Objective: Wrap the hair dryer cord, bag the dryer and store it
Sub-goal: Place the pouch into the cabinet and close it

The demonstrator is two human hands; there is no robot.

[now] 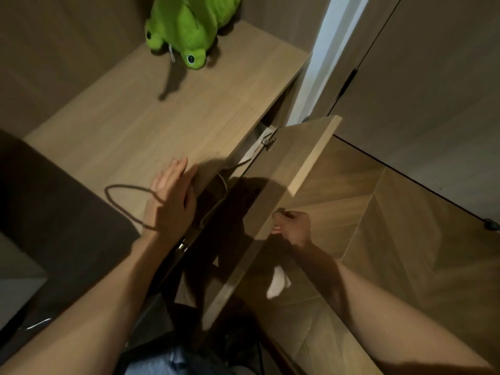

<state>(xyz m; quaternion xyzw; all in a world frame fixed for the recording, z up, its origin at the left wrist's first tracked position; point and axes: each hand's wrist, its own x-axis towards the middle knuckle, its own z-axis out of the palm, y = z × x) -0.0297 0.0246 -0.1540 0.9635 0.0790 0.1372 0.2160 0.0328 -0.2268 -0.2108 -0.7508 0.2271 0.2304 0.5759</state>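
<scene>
Seen from above: a low wooden cabinet with a pale wood-grain counter (pixel 151 125) and its door (pixel 284 180) swung open toward the viewer.

Left hand (pixel 171 196) hovering at the counter's front edge, fingers straight and close together, gripping nothing; a dark thin loop of cord (pixel 119 197) around the wrist, trailing in a rounded arc over the counter to the left (drawstring or dryer cord, hard to say which).

Right hand (pixel 292 226) curled round the free edge of the open door, fingertips tucked behind the panel, thumb side toward the camera.

No clear sight of the hair dryer or its bag. Inside the cabinet opening (pixel 238 169), mostly shadow, with a thin pale wire or cord hanging down and something white at the back; too dark to name more. Metal hinge (pixel 267 143) at the door's top corner, a second one (pixel 181 246) lower down beside the left wrist.

At the far end of the counter, a bright green plush frog (pixel 186 28) with round black eyes, a small tag hanging from it.

Wood-patterned floor (pixel 405 239) to the right, beige wall panels (pixel 433 90) behind. Blue denim (pixel 173 361) at the bottom edge.
</scene>
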